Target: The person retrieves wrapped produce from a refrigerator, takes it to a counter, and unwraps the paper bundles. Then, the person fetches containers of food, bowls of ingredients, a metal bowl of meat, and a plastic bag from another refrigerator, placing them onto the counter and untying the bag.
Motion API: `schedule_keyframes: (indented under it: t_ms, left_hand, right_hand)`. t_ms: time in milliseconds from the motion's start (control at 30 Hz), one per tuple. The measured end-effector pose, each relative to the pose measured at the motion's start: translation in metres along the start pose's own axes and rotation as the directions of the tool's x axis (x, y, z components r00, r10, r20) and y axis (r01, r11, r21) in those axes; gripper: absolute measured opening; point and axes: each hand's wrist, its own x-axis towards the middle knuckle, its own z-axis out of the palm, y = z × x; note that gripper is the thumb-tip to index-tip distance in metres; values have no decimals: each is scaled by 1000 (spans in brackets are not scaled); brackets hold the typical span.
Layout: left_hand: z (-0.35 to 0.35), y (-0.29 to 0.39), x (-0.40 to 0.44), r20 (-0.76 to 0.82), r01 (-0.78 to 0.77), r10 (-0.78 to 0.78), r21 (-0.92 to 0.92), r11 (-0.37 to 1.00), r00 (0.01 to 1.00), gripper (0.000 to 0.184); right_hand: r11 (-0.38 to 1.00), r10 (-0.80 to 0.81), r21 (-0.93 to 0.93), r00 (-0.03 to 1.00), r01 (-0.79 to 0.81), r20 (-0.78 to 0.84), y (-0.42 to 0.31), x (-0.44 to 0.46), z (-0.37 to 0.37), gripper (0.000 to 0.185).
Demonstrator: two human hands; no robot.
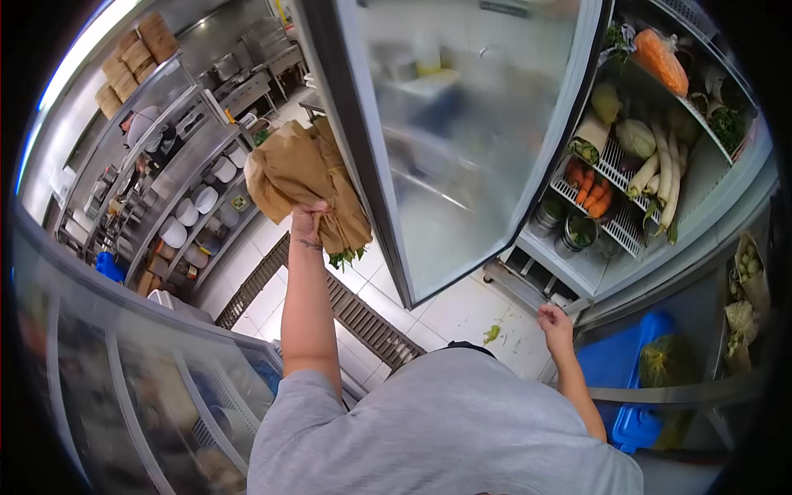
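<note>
- Brown paper bundle (340, 186) was at ten o'clock, up in our left hand (310, 216) and just beside the edge of the open glass door (462, 140); green leaves (346, 257) poked out of its lower end.
- Our left hand was closed on the gathered paper. Our right hand (557, 326), at four o'clock, was half open with its fingers loosely curled, and we saw nothing in it.
- Holding it well, we judged, called for a firm grip on the folds without crushing the leaves; the wrap looked loose, so support from beneath would have helped.
- We also judged it wise to leave room at the door's edge and to mind the green scrap (492, 334), a possible slip on the floor tiles (450, 318).
- At two o'clock, the refrigerator (701, 190) held carrots (596, 196), long white roots (667, 169) and a pale round vegetable (635, 139); above them lay a plastic bag (662, 62) of something orange.
- Low inside it, metal containers (580, 233) had greenery in them, too small for us to identify.
- Between nine and ten o'clock stood white containers (186, 212); we could not make out their contents.
- At four o'clock was a blue container (625, 359), its contents likewise unclear.
</note>
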Motion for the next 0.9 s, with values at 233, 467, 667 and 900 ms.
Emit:
schedule_keyframes:
  t_ms: [233,467,667,900]
  left_hand:
    - [30,-47,-69,77,-200,199,9,980,977,63]
    - [168,-70,-106,78,-34,9,336,941,997,26]
    - [150,-113,-90,-158,156,-86,519,840,984,38]
    - [89,-156,-66,-204,366,-341,105,925,918,48]
  right_hand:
    - [981,97,160,990,-113,101,17,-14,-32,28]
    - [949,91,294,991,-116,95,22,-29,-68,27]
    - [803,255,529,960,-275,112,27,-54,-74,27]
    - [498,411,866,867,47,-283,76,-39,-108,37]
